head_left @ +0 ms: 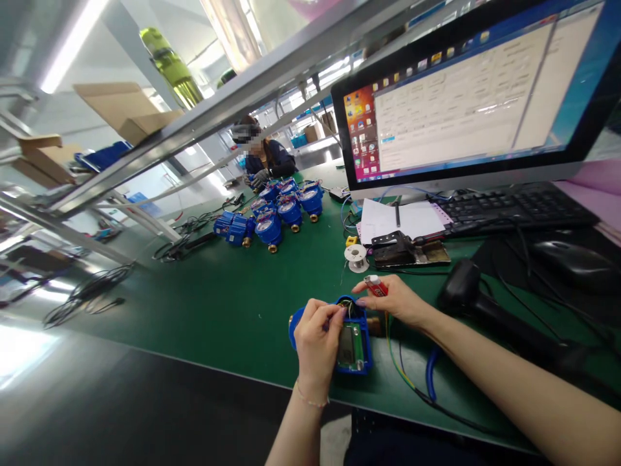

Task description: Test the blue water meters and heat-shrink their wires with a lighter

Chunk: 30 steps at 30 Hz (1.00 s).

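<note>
Opened blue meter (358, 346) lies near front edge of green bench (218, 310), between both hands. Left hand (316, 331) pinches thin wires (347, 305) at meter's round end, fingertips together. Right hand (398, 300) holds red lighter (377, 286) in narrow grip, fingertips by same end. White spool (357, 257) sits beyond. More blue meters (286, 212) cluster farther off, gloved co-worker (274, 158) behind them.

Meter (358, 343) lying before you near front edge of counter (233, 304); lighter (376, 285) resting in your right grip (396, 301). Farther back, to your left, meter cluster (268, 230) standing, co-worker (275, 158) working behind it. Wire spool (357, 259) standing behind your meter, paper (379, 220) lying beyond. To your right, monitor (451, 123) standing behind keyboard (514, 210), mouse (565, 262) sitting before keyboard, scanner (475, 301) lying between mouse and your meter.
</note>
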### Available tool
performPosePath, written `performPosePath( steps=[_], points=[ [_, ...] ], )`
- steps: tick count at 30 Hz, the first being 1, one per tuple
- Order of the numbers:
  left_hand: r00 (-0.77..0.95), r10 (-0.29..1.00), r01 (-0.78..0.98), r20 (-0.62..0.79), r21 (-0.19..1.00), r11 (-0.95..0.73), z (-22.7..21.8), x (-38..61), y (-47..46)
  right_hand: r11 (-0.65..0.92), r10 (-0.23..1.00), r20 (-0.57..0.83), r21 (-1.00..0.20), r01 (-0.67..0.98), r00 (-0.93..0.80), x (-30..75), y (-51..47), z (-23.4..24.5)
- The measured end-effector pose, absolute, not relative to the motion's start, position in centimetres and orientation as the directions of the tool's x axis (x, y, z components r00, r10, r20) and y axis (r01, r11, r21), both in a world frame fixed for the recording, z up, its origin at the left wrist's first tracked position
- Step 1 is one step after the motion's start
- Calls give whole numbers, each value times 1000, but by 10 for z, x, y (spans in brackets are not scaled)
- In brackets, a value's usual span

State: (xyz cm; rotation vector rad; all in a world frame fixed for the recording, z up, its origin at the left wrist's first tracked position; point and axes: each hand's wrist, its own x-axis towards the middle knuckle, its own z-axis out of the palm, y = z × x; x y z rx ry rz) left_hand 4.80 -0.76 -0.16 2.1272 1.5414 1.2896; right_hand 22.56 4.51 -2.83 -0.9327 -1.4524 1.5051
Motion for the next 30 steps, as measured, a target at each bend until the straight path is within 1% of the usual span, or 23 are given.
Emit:
performPosePath(
  steps=[4,13,19,22,24,25,26,27,28,29,30],
  points=[
    [13,884,643,466,673,-365,0,47,-5,14,905,50,-996,-89,-423,216,49,-31],
    [-20,903,592,430,733,-335,3,45,0,27,879,88,-990,-136,-469,204,54,-23],
    [-27,924,582,382,758,-296,3,46,5,60,880,119,-988,-142,-460,205,58,-19],
    [-27,953,526,302,815,-244,3,41,14,110,907,150,-986,-124,-394,209,57,-20],
    [-17,971,453,238,868,-204,3,33,24,145,935,167,-985,-94,-312,217,54,-23],
    [-7,975,402,222,893,-201,3,28,30,141,956,155,-987,-75,-251,224,52,-26],
    [16,976,368,219,906,-209,3,22,36,94,980,104,-993,-66,-171,232,50,-30],
    [55,970,355,239,903,-242,3,15,41,80,992,83,-996,-33,-95,242,47,-36],
    [110,955,370,274,881,-295,1,7,46,93,995,92,-996,15,-32,254,44,-42],
    [191,930,410,315,835,-367,-1,-1,49,133,991,133,-989,64,-4,265,41,-50],
    [281,893,457,351,769,-446,-4,-8,52,172,985,170,-980,105,-21,276,38,-60]
  ],
)
